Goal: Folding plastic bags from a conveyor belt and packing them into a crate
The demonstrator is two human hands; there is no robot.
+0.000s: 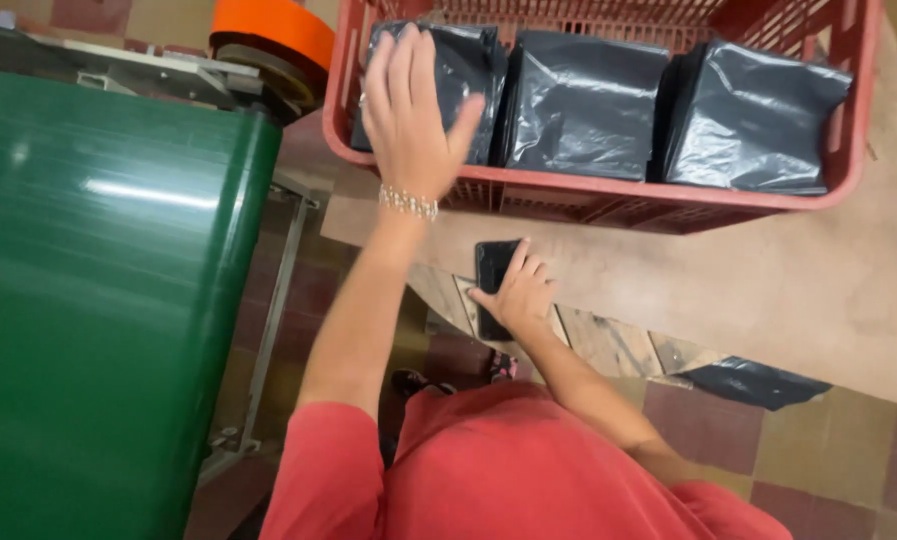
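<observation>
— How much room do you have around the crate?

— The red crate (pixel 609 195) sits near the front edge of the brown surface (pixel 789 290), and its near rim runs just past my wrist. Three stacks of dark plastic bags fill it side by side, with little gap between them. To my left the green conveyor belt (pixel 99 300) stands close, leaving a narrow strip of tiled floor (pixel 729 425) where I stand.

— And your hands?

— My left hand (pixel 409 110) reaches over the rim, arm stretched forward, fingers spread and laid flat on the leftmost bag stack (pixel 464 85). My right hand (pixel 519 290) rests low at the surface's edge, fingers loosely spread over a black phone (pixel 493 268), pressing it down rather than gripping it.
</observation>
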